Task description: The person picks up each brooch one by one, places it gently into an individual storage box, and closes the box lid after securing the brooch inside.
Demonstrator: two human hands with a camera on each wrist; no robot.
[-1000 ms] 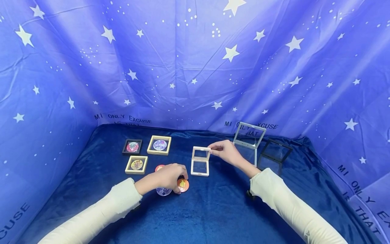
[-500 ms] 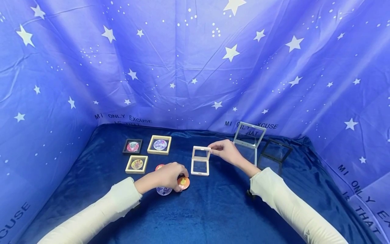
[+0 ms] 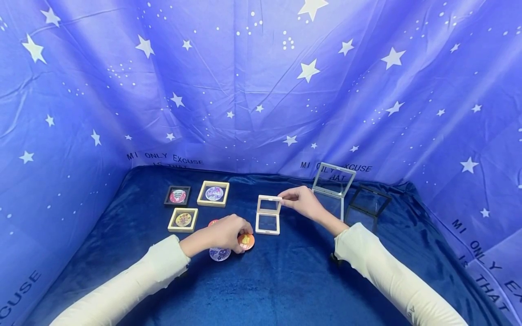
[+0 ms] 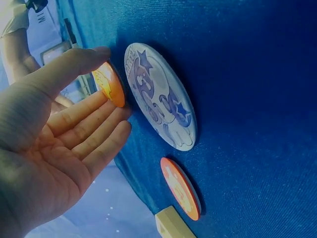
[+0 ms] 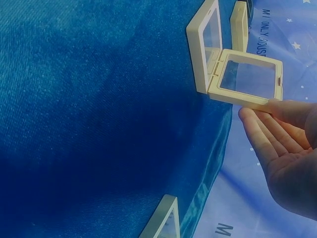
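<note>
head: we see the orange badge slightly nearer the open cream frame than before (narrowing their gap). left wrist: the left hand pinches it, thumb to fingers, beside the purple badge. right wrist: the right hand pinches the frame's edge.

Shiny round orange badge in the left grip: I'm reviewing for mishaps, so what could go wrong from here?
The left grip pinches the shiny round orange badge by its rim, so it might slip.

The round white-and-purple badge lies close by and could get nudged.

The right grip pinches only an edge of the open square cream frame's raised lid, which might swing if released.
</note>
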